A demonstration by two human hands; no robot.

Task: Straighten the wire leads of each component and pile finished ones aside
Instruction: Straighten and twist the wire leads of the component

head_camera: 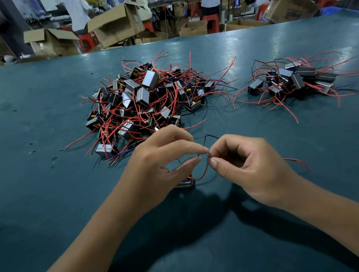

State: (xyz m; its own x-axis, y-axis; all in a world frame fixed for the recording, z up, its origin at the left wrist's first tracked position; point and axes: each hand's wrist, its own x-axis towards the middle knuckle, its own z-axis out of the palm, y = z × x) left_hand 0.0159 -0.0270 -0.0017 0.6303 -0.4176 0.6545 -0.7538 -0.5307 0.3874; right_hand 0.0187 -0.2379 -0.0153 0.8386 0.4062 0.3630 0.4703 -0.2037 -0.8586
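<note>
Head view. Green table (43,108), two heaps on it. Big heap (148,101) straight ahead: components with red and black leads tangled every way, most likely the unworked stock. Smaller heap (292,79) off to the right, well apart from the first; its leads fan outward more loosely, so probably the finished ones, kept aside to avoid mixing.

Left hand (162,169) and right hand (247,167) meet just in front of the big heap, fingertips nearly touching. The component in work (184,182) sits low under the left hand, mostly hidden by the palm; whether it rests on the table or hangs from its leads, cannot tell. A red lead (203,173) loops up from it to the meeting point of the fingertips. A black lead (207,140) rises just beyond the fingertips and kinks at the top.

Left thumb and forefinger are curved toward each other, a small gap showing between the tips (the lead passes close by, contact unclear). Right thumb and forefinger pinch the wires where the two hands meet, other fingers curled. A second red end (298,162) trails out right of the right hand.

Judgement: mid-straightening, one hand set to anchor, the other to draw along the lead.
</note>
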